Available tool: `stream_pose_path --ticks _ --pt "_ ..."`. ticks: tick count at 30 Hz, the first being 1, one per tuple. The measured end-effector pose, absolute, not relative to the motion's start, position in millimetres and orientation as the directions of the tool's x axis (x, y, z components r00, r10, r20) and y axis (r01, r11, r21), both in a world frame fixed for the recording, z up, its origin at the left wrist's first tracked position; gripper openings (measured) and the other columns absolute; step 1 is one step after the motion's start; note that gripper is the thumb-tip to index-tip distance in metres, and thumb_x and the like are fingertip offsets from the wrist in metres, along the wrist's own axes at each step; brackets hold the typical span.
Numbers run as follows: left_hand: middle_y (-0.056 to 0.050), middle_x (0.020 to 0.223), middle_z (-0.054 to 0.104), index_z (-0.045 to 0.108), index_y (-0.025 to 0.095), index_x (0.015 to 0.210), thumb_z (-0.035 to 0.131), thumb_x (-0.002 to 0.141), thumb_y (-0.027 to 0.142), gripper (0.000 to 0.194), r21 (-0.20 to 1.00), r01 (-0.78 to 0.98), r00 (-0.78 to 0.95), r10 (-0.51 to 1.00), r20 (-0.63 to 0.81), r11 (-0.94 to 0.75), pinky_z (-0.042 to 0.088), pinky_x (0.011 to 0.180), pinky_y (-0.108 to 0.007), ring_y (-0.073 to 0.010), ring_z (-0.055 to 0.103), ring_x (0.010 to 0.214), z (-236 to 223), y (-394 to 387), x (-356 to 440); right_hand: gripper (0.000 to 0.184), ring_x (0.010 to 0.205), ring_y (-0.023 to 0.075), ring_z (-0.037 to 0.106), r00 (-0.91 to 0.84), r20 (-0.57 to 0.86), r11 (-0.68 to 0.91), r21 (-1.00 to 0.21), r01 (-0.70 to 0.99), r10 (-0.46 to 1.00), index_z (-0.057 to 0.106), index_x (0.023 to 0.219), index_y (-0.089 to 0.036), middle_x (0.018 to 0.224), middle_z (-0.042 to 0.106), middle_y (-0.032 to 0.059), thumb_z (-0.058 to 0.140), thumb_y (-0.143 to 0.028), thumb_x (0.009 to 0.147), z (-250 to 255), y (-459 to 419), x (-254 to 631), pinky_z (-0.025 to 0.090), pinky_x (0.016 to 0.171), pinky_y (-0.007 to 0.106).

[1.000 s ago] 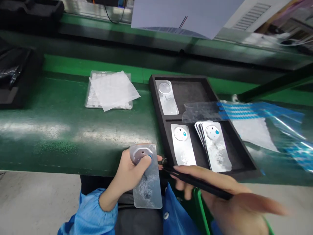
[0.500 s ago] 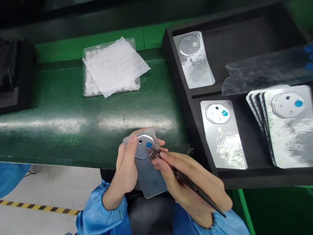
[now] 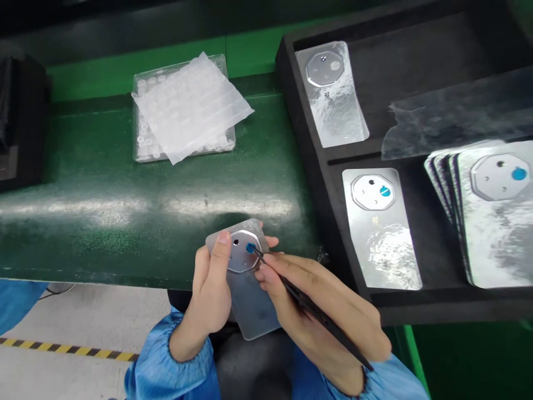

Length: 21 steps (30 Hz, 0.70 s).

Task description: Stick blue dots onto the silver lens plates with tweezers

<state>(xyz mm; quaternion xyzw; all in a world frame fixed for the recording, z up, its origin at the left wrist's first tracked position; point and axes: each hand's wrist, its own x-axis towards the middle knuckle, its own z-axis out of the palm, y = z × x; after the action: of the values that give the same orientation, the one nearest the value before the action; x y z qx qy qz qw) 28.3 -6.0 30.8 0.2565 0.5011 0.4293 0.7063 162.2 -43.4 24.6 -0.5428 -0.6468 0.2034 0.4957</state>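
My left hand [image 3: 210, 294] holds a silver foil-like plate [image 3: 254, 311] upright at the bench's front edge, with the thumb on its top corner. An octagonal metal label [image 3: 239, 253] sits on the plate, carrying a small blue dot [image 3: 250, 248]. My right hand [image 3: 325, 300] grips black tweezers [image 3: 345, 340], whose tip touches the blue dot. The right hand's fingers rest close to the plate's edge. The lower part of the plate is partly behind my right hand.
A black foam tray [image 3: 300, 128] at right holds a single plate [image 3: 333, 94], another plate [image 3: 381, 228] and a stack of plates [image 3: 495, 216]. Transparent film [image 3: 458, 116] lies across it. A transparent blister tray [image 3: 144, 128] under a white sheet [image 3: 187, 108] stands on the green bench [image 3: 104, 233].
My right hand has swung in from the right to the plate, bringing the tweezers tip onto the blue dot. My left hand has turned the plate, and the view has moved closer.
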Motion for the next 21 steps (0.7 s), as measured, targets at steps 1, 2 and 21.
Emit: stream_pose_path --ticks 1,2,21 --pt "-0.011 0.100 0.085 0.083 0.014 0.107 0.052 0.104 0.054 0.051 0.793 -0.353 0.127 0.865 -0.485 0.496 0.066 0.083 -0.037 -0.0273 0.081 0.090 31.0 -6.0 28.4 0.025 0.088 0.0182 0.078 0.069 0.426 0.337 -0.794 0.506 0.902 0.074 0.119 -0.017 0.107 0.078 0.0052 0.072 -0.008 0.096 25.1 -43.5 162.4 0.070 0.084 0.029" --pt "-0.011 0.099 0.085 0.083 0.015 0.106 0.051 0.104 0.054 0.050 0.793 -0.358 0.129 0.867 -0.481 0.493 0.066 0.083 -0.036 -0.0267 0.081 0.090 31.1 -6.1 28.4 0.025 0.089 0.0181 0.078 0.058 0.433 0.346 -0.788 0.509 0.900 0.074 0.118 -0.017 0.108 0.078 0.0051 0.073 -0.007 0.096 25.7 -43.5 162.5 0.069 0.085 0.029" --pt "-0.011 0.103 0.085 0.085 0.015 0.098 0.050 0.105 0.054 0.053 0.839 -0.331 0.095 0.900 -0.425 0.431 0.065 0.088 -0.035 -0.0277 0.081 0.097 29.6 -9.0 28.0 0.025 0.094 0.0185 0.078 0.000 0.531 0.433 -0.692 0.578 0.847 0.074 0.117 -0.011 0.108 0.080 0.0066 0.074 -0.002 0.093 25.7 -43.6 164.4 0.068 0.086 0.028"
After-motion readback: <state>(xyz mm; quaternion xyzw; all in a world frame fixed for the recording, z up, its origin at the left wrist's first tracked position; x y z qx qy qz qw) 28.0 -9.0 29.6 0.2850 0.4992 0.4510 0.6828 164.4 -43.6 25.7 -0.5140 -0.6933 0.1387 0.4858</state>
